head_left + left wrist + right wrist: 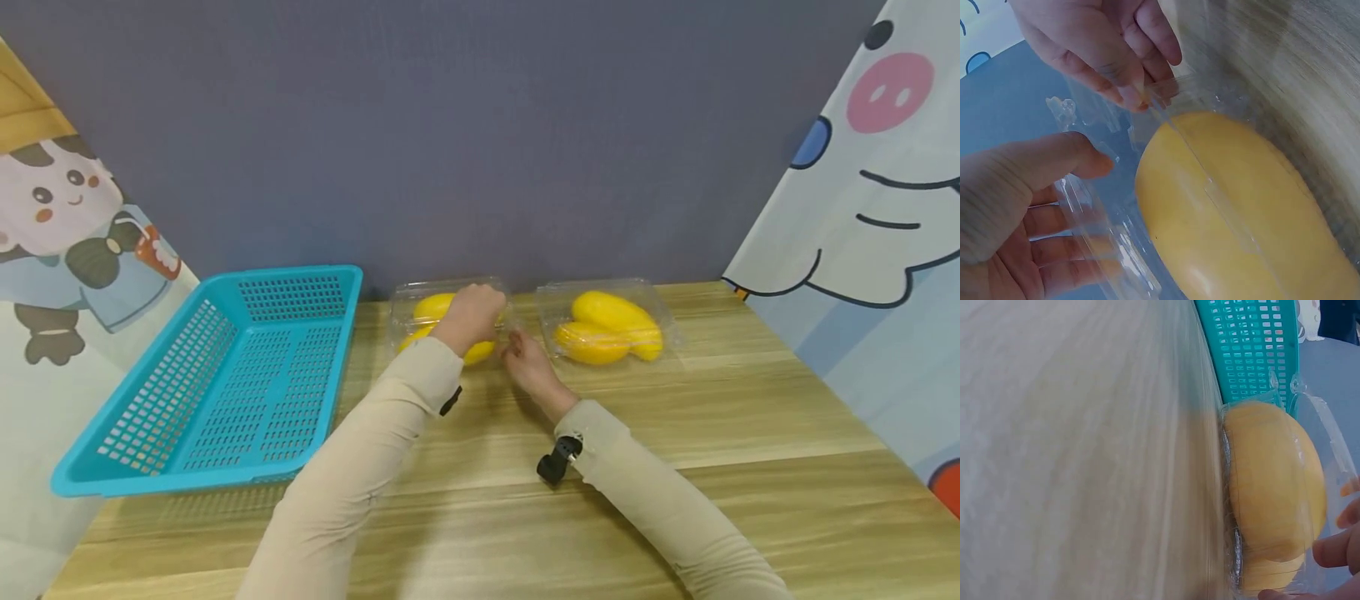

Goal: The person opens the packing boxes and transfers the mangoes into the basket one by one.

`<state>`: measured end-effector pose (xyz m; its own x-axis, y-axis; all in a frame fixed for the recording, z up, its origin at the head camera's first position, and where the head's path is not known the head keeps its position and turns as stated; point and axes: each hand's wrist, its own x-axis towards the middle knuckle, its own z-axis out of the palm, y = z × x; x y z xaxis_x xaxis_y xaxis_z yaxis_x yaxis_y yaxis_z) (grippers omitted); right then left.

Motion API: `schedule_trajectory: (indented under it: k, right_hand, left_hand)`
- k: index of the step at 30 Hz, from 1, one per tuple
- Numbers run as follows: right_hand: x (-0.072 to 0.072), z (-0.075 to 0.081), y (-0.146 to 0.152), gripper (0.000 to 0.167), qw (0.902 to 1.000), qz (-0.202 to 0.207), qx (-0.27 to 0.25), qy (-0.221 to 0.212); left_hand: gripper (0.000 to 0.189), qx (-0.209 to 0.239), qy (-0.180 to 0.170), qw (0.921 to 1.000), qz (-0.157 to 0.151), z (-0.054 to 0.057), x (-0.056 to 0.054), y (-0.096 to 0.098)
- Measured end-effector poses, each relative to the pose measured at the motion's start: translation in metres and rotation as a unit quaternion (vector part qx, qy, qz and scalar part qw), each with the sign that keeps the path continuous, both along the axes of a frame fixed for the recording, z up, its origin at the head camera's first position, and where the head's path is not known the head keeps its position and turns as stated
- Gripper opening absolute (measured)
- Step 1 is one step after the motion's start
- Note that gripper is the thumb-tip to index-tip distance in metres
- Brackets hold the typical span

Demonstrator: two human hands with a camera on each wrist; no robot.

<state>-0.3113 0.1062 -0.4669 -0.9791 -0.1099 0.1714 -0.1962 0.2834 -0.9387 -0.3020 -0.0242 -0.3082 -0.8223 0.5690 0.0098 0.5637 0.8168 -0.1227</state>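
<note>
A clear plastic box [401, 307] with yellow mangoes [433, 307] stands at the back of the table, right of the basket. My left hand [474, 315] reaches over its right part. In the left wrist view, the thumb of my left hand [1041, 194] is on the near side of the clear lid [1125, 250], with the fingers showing through behind it. My right hand [528, 364] pinches the box edge at the front right corner, beside a mango [1235, 194]. Seen from the right wrist, the lid [1329, 434] stands raised beside the mango [1275, 481].
To the left lies a turquoise plastic basket [341, 367] with perforated walls. A second clear box [551, 304] with several yellow mangoes [611, 312] stands right of my hands. A grey wall [480, 150] rises behind the wooden table [480, 517].
</note>
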Motion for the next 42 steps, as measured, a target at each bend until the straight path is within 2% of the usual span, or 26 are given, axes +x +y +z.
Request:
schedule_trajectory:
  k: [3,5,8,11,12,15,18,20,23,30,42]
  right_hand:
    - [0.019,0.024,-0.006,0.052,0.9999,-0.007,0.004,-0.006]
    - [0.036,0.05,-0.013,0.052,0.9987,-0.02,0.022,-0.042]
    - [0.046,0.065,-0.017,0.051,0.9977,-0.032,0.028,-0.053]
    - [0.046,0.063,-0.015,0.052,0.9984,-0.029,0.025,-0.042]
    - [0.043,0.055,-0.012,0.052,0.9993,-0.024,0.014,-0.025]
    - [0.04,0.049,-0.01,0.054,0.9994,-0.021,0.005,-0.028]
    - [0.041,0.051,-0.012,0.054,0.9986,-0.029,-0.004,-0.044]
    - [0.045,0.06,-0.015,0.054,0.9975,-0.034,0.003,-0.062]
    - [0.05,0.065,-0.017,0.053,0.997,-0.038,0.003,-0.068]
    - [0.051,0.068,-0.018,0.055,0.9964,-0.042,-0.001,-0.073]
    - [0.051,0.067,-0.02,0.055,0.9961,-0.046,-0.004,-0.075]
  left_hand:
    - [0.023,0.013,-0.012,0.9998,-0.004,0.003,0.001,-0.003]
    - [0.028,0.022,-0.013,0.9996,-0.01,0.005,0.002,-0.006]
    - [0.035,0.035,-0.017,0.9991,-0.017,0.008,0.003,-0.012]
    - [0.041,0.044,-0.011,0.9987,-0.021,0.01,0.003,-0.017]
    - [0.042,0.046,-0.009,0.9987,-0.021,0.011,0.002,-0.018]
    - [0.042,0.055,0.001,0.9982,-0.026,0.013,0.001,-0.022]
    - [0.04,0.063,0.009,0.9975,-0.032,0.015,-0.001,-0.025]
    - [0.041,0.074,0.007,0.9967,-0.032,0.017,-0.003,-0.027]
    - [0.041,0.088,0.005,0.9958,-0.026,0.02,-0.004,-0.03]
    - [0.043,0.124,-0.019,0.992,-0.005,0.026,-0.006,-0.036]
    - [0.041,0.146,-0.025,0.9884,0.034,0.037,-0.008,-0.045]
